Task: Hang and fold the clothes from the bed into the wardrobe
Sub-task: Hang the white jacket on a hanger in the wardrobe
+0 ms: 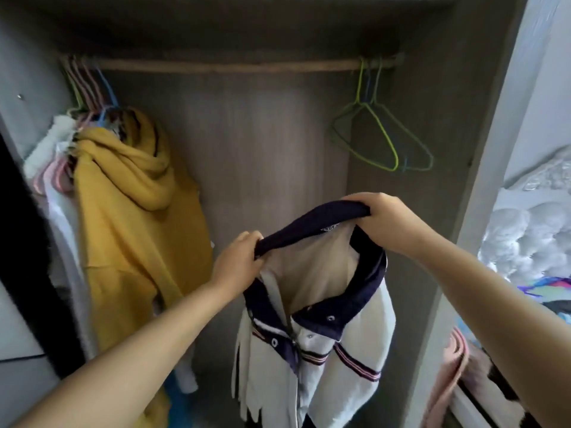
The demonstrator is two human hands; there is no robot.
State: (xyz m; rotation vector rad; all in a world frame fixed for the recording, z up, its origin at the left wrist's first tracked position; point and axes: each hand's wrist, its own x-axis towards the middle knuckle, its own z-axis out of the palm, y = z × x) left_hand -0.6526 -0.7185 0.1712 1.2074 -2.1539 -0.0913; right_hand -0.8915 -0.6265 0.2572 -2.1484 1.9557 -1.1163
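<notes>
Two hands hold a white jacket [312,359] up in front of the open wardrobe [262,143]: the left hand [238,264] has its fingers curled tight round one end of the navy collar band, and the right hand [383,220] pinches the other end, higher and further right. Between the two grips the collar stretches taut, and the jacket's body hangs below them, under the bare middle of the rail [231,67], between a hung yellow hoodie [129,217] and green wire hangers [380,137]

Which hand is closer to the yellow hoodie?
Left. The left hand holds the jacket collar just right of the yellow hoodie; the right hand grips the collar's far side, farther away.
</notes>
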